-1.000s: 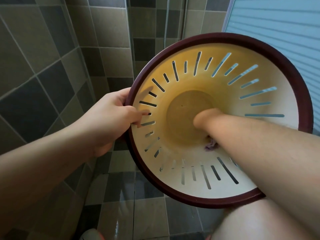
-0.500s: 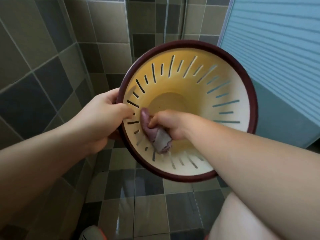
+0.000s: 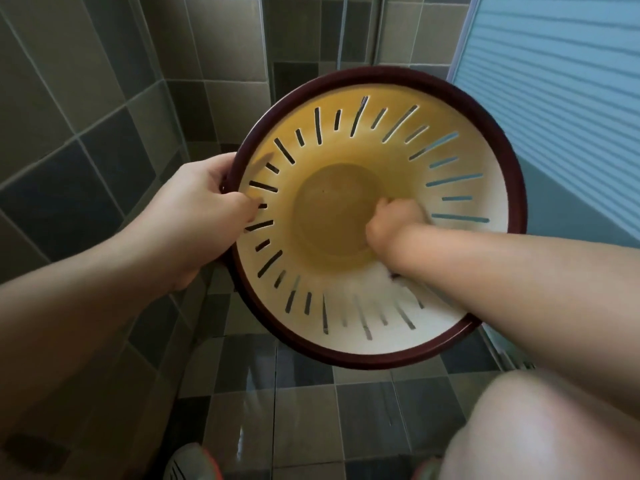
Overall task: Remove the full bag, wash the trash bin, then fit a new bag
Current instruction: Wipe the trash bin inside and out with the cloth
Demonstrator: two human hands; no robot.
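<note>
The trash bin [image 3: 460, 157] is a cream-yellow plastic basket with slotted walls and a dark red rim, tilted with its mouth toward me and held above the floor. My left hand [image 3: 204, 209] grips the rim on the left side, thumb inside against the slots. My right hand [image 3: 394, 220] is deep inside the bin at the right edge of its round bottom, curled into a blurred fist. The pinkish cloth it held a moment ago is hidden behind the hand and forearm. No bag is in the bin.
Grey and dark tiled walls close in at the left and behind. The tiled floor [image 3: 304, 410] below looks wet. A blue slatted panel [image 3: 554, 98] stands on the right. My knee [image 3: 540, 427] and a shoe [image 3: 194, 462] are at the bottom.
My right hand has gone from the left inner wall, where the cloth showed, down to the right of the bin's bottom. The bin has come nearer and shifted right. My left hand's grip is unchanged.
</note>
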